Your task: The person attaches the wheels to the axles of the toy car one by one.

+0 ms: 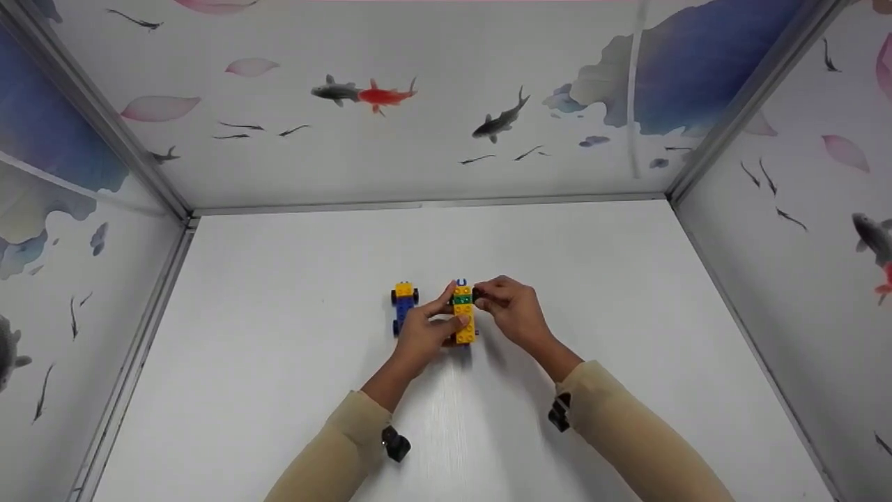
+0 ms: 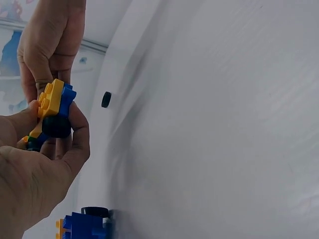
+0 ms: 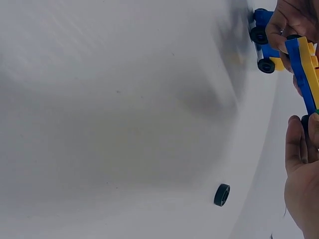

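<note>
A toy car [image 1: 465, 334] of yellow bricks with a green one, on a blue base, is held up by my left hand [image 1: 420, 338], its thumb over the bricks. At the car's right side, near its front, my right hand [image 1: 519, 314] pinches a small black wheel [image 1: 477, 293] against the base. In the right wrist view, the fingertips partly cover this wheel; I cannot tell whether it is seated. Another black wheel [image 2: 56, 126] shows on the held car in the left wrist view.
A second toy car [image 1: 403, 307], blue and yellow with black wheels, stands on the white table [image 1: 279, 390] just left of my left hand. One loose black wheel [image 3: 222, 194] lies on the table. Patterned panels [image 1: 432, 160] enclose the back and sides.
</note>
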{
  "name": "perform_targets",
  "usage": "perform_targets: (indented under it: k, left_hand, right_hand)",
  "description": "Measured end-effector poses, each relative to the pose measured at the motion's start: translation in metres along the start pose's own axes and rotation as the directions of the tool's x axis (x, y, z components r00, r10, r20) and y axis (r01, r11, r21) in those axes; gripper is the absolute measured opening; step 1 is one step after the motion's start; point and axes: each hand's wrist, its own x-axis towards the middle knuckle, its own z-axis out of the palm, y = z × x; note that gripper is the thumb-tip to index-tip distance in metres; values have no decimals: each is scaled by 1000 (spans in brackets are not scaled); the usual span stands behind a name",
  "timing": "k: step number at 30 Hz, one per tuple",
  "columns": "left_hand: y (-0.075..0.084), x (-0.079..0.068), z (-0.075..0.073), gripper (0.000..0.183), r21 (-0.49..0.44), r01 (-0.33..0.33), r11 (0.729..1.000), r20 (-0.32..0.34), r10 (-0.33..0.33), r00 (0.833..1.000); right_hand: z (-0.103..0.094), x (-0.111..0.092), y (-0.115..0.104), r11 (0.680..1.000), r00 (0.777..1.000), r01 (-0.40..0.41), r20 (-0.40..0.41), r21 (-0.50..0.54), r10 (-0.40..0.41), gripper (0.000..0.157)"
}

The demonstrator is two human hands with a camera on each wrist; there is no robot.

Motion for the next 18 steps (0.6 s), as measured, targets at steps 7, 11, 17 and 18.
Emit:
perform_targets:
  k: [7, 11, 17, 18]
  left_hand:
    - [2, -1, 0, 70, 2, -12, 1000, -5, 12, 1000]
    - [1, -1, 1, 69, -2, 4, 1000, -14, -4, 1000]
    - [-3, -2, 2, 69, -12, 17, 1000, -15, -17, 1000]
    - [-3, -2, 2, 69, -12, 19, 1000, -18, -19, 1000]
  right_hand:
    - [0, 4, -3, 998, 999, 31, 22, -54, -30, 29]
    - [-1, 5, -1, 997, 998, 41, 46, -68, -38, 29]
    - [-1, 3, 4, 996, 997, 51, 66, -72, -46, 29]
    - [-1, 3, 4, 996, 996, 58, 68, -74, -53, 28]
